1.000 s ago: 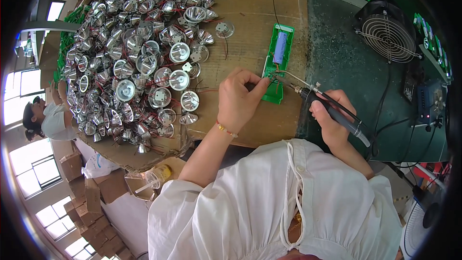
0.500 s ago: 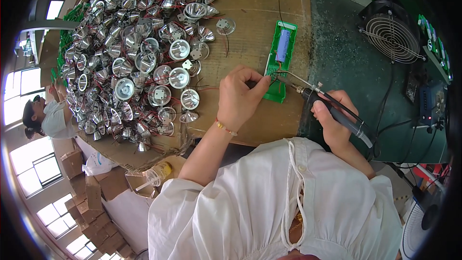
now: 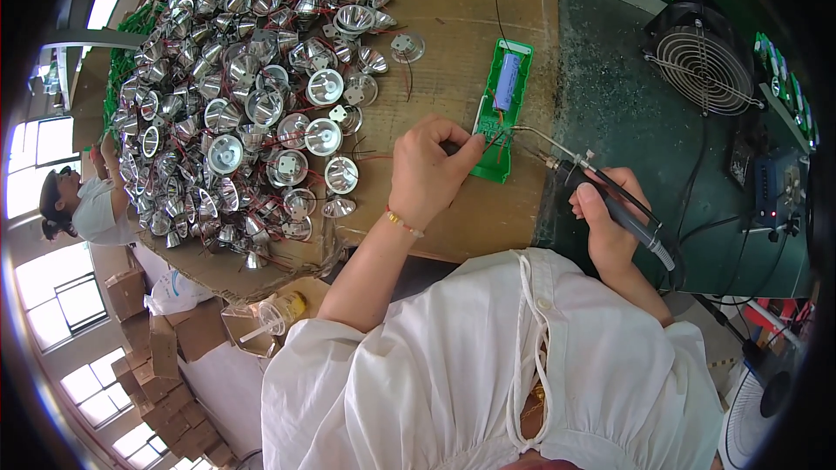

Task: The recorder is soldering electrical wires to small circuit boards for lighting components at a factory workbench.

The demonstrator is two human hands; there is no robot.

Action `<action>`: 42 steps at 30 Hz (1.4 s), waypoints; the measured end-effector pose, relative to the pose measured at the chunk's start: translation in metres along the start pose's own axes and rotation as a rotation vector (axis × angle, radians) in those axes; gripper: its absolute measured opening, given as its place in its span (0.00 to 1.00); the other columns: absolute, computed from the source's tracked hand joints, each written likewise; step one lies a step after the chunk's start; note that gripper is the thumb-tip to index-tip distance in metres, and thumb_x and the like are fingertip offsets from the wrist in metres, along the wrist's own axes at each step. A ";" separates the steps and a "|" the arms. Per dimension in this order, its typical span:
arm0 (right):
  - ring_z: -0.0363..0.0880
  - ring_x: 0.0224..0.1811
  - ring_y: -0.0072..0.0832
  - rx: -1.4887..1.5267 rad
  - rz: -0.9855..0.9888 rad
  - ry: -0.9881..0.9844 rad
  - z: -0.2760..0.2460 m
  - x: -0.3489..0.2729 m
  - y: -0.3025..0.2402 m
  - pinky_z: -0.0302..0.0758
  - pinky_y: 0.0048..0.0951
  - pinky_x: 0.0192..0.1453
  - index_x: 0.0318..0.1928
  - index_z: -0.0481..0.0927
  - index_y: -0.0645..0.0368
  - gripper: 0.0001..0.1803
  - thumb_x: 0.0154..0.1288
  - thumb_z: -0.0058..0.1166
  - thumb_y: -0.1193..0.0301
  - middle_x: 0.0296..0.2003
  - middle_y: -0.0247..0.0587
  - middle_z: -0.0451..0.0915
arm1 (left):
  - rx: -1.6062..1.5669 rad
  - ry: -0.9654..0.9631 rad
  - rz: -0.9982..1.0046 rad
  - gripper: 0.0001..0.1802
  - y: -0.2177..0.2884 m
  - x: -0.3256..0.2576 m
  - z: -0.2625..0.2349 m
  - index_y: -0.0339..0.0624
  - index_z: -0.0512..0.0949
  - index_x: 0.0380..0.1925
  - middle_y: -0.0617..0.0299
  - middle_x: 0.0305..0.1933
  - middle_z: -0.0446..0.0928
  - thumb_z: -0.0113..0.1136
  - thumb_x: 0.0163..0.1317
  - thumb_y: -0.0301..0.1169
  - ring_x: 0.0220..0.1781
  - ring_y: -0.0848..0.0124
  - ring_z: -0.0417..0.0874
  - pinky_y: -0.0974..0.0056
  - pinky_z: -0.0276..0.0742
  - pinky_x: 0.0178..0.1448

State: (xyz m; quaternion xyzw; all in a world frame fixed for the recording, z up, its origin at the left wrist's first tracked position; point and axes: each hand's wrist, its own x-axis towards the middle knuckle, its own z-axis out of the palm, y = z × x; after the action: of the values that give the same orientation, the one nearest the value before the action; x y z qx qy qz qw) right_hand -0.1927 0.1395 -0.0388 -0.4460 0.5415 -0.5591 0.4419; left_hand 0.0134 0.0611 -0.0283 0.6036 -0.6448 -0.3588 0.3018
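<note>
Two hands are working over one slim green housing point(image 3: 494, 169), which is lying on a cardboard sheet point(image 3: 435, 39) on the tabletop point(image 3: 605, 126), its long axis leaning from seven o'clock to one o'clock. My left hand point(image 3: 433, 161) is coming in at eight o'clock, thumb and forefinger pinched nearly together at the edge of the small circuit board point(image 3: 495, 130); a small dark item is showing between them, too hidden for me to name. My right hand point(image 3: 610, 209) is sitting at four o'clock, fingers curled closely around a soldering iron point(image 3: 603, 198). Its tip is pointing back toward ten o'clock, just beside the housing and seemingly apart from the board, while the bent metal tube point(image 3: 537, 132) above it is ending near the board's three o'clock edge.

As for progress, the purple battery cell point(image 3: 509, 81) is already resting in the housing's one o'clock half, and reddish leads are running from its lower end to the board. I am judging the wiring on the board to be unfinished; whether any joint is holding, I am not able to make out. The housing is lying uncovered, with no reflector fitted in it. Many silvery reflectors point(image 3: 324, 87) are waiting in a heap at nine o'clock, red wires trailing among them.
</note>
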 end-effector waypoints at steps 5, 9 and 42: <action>0.74 0.27 0.18 0.083 0.065 -0.007 0.003 0.000 -0.002 0.71 0.19 0.32 0.35 0.73 0.66 0.10 0.57 0.57 0.74 0.25 0.38 0.78 | -0.017 -0.007 -0.057 0.09 0.003 -0.001 0.002 0.35 0.77 0.18 0.58 0.24 0.74 0.65 0.46 0.30 0.22 0.70 0.75 0.68 0.70 0.27; 0.74 0.27 0.17 0.159 0.080 -0.024 0.004 0.001 -0.006 0.71 0.18 0.32 0.36 0.73 0.65 0.09 0.57 0.57 0.74 0.25 0.37 0.77 | -0.209 0.116 0.126 0.08 -0.006 -0.005 0.006 0.35 0.79 0.22 0.59 0.27 0.74 0.66 0.46 0.29 0.23 0.71 0.74 0.69 0.71 0.29; 0.69 0.23 0.10 -0.121 -0.046 -0.050 0.005 0.000 -0.012 0.67 0.15 0.26 0.32 0.73 0.64 0.08 0.56 0.58 0.74 0.21 0.30 0.75 | -0.035 -0.201 0.058 0.07 -0.003 0.003 -0.002 0.34 0.79 0.23 0.63 0.30 0.70 0.65 0.49 0.27 0.28 0.78 0.71 0.73 0.67 0.29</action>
State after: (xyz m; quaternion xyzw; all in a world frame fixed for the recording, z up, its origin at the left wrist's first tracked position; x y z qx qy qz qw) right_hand -0.1879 0.1383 -0.0271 -0.4980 0.5528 -0.5239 0.4147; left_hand 0.0167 0.0577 -0.0295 0.5404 -0.6828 -0.4196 0.2564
